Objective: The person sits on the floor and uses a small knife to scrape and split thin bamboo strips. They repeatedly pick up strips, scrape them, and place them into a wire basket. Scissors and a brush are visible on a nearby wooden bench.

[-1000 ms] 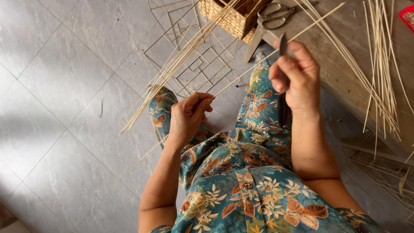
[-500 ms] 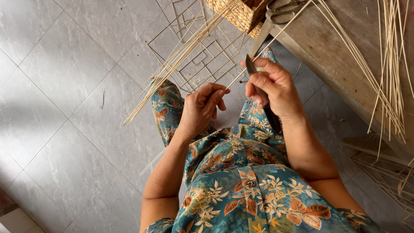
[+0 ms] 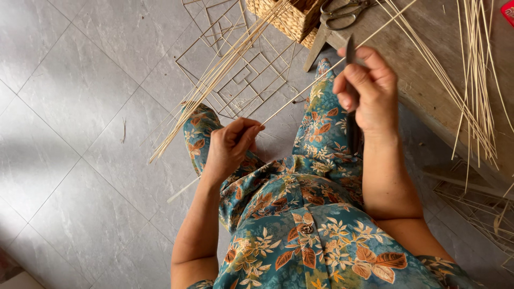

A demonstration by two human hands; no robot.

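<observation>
My left hand [image 3: 230, 147] pinches the near end of a thin bamboo strip [image 3: 305, 91] that slants up to the right across my knees. My right hand [image 3: 367, 88] grips a dark knife [image 3: 350, 51] with its blade upright, the edge set against the strip farther along. A bundle of similar pale strips [image 3: 214, 80] lies over my left knee, which is covered by floral blue cloth.
A woven basket [image 3: 289, 18] and scissors [image 3: 342, 12] sit at the top, by a worn wooden bench [image 3: 428, 59]. More strips [image 3: 476, 80] hang over the bench at right. Wire square frames [image 3: 241, 85] lie on the grey tiled floor [image 3: 69, 134].
My right hand with the knife moved back up and to the right along the strip, away from my left hand, after coming close to it half a second ago.
</observation>
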